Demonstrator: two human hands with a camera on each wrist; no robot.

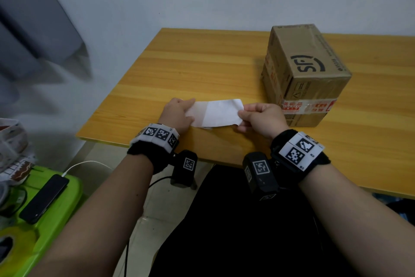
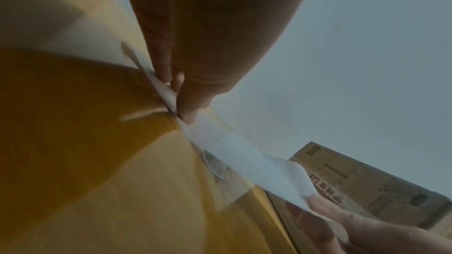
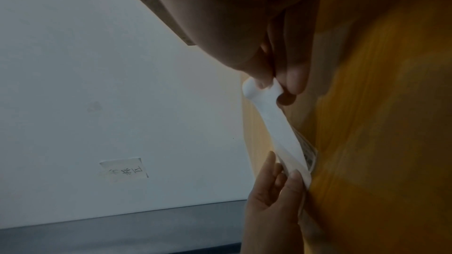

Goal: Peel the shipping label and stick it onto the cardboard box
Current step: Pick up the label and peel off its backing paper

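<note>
A white shipping label sheet [image 1: 222, 112] is stretched just above the wooden table [image 1: 202, 70] between both hands. Its left end [image 1: 198, 113] looks thinner and translucent, like bare backing. My left hand [image 1: 190, 109] pinches that left end; in the left wrist view its fingers [image 2: 182, 101] clamp the sheet [image 2: 257, 163]. My right hand [image 1: 243, 112] pinches the right edge, and its fingertips [image 3: 293, 82] grip the curled end of the sheet [image 3: 278, 123]. A printed edge peeks out beneath the sheet. The taped brown cardboard box [image 1: 307, 74] stands upright just right of my right hand.
A green bin [image 1: 67, 207] with a black phone [image 1: 43, 198] and a white cable sits low on the left, off the table. A grey curtain [image 1: 33, 29] hangs at the far left. A paper note [image 3: 124, 171] is stuck on the wall. The table's left edge lies near my left wrist.
</note>
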